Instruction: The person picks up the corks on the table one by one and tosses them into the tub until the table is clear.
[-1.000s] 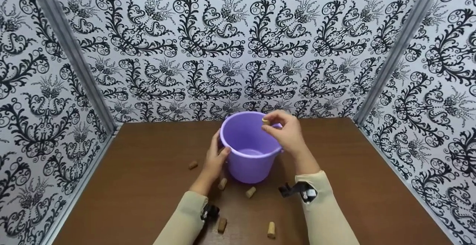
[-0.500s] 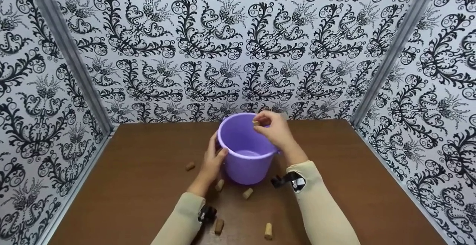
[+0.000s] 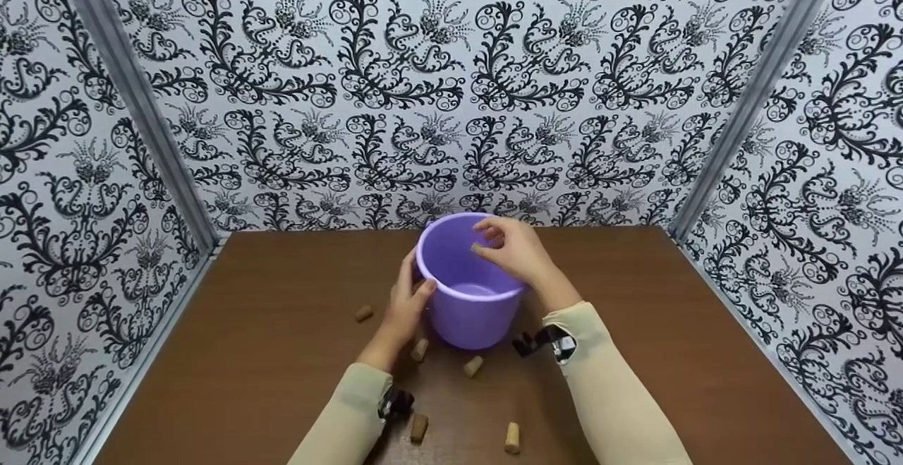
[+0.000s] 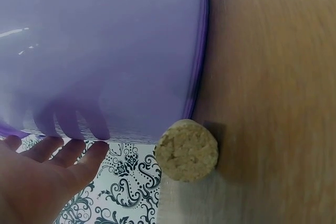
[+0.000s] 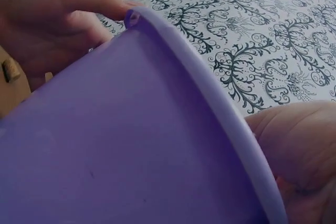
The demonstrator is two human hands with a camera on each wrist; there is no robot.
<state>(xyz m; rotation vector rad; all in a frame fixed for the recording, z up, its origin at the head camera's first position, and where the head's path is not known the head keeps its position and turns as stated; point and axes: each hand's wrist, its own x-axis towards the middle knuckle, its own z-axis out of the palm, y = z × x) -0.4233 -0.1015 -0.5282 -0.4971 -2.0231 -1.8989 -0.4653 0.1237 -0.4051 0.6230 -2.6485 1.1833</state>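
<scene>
Toward the far edge of a brown wood-grain table [image 3: 705, 352], about midway between its left and right edges, stands a round purple plastic bucket [image 3: 473, 320], its opening upward. The person's left hand [image 3: 409, 299] is clamped on the bucket's left side, thumb over the rim and fingers along the outer wall. Over the opening hangs the right hand [image 3: 518, 250], finger and thumb bent; a small yellowish patch [image 3: 475, 246] shows at the thumb tip, but I cannot tell whether the hand pinches something or its fingertips are apart. Five corks lie on the table: a reddish-brown cylindrical cork [image 3: 363, 313] out toward the left edge, beside the left hand; a tan cork [image 3: 420, 350] near the bucket's base and the left wrist; a light-tan tapered cork [image 3: 473, 366] in front of the bucket; and, closer to the near edge, a darker brown cork [image 3: 419, 428] by the black left wrist camera [image 3: 397, 403] and a pale yellowish cork [image 3: 512, 437] farther right. White walls with black scrollwork [image 3: 402, 63] rise beyond the far edge
</scene>
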